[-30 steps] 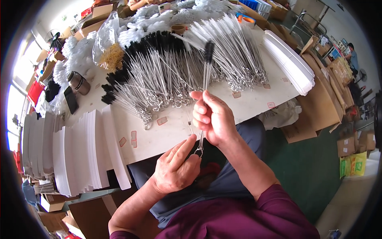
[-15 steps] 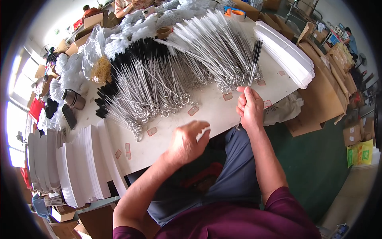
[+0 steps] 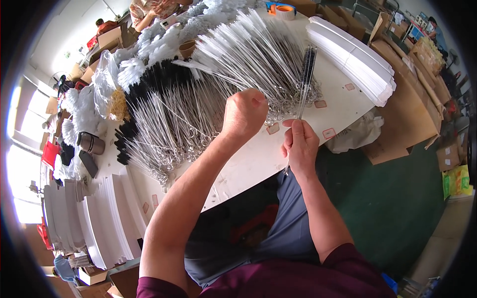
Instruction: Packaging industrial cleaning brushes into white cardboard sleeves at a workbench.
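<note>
My right hand [image 3: 302,144] is closed around the wire stems of a few thin straw brushes [image 3: 307,67]; black bristles show at the upper end, and a wire loop pokes out below the fist. Over the table, my left hand [image 3: 246,113] has its fingers curled down at the looped ends of a heap of white-bristled brushes [image 3: 258,54]. Its fingertips are turned away, so what they hold, if anything, is hidden. To the left of that hand fans a heap of black-bristled brushes [image 3: 171,119], their wire loops facing me.
White card strips are stacked at the table's right edge [image 3: 353,59] and left edge [image 3: 112,213]. A tape roll [image 3: 284,12] lies at the back, with a brown cup [image 3: 187,48] nearer. Rubber bands [image 3: 118,104], a dark bottle [image 3: 91,143] and a cardboard box [image 3: 407,114] stand around the work.
My left hand has moved up and away from me, from above the table's front edge to the brush heap, its fingers curling in. My right hand has come slightly left and nearer, still holding its brushes.
</note>
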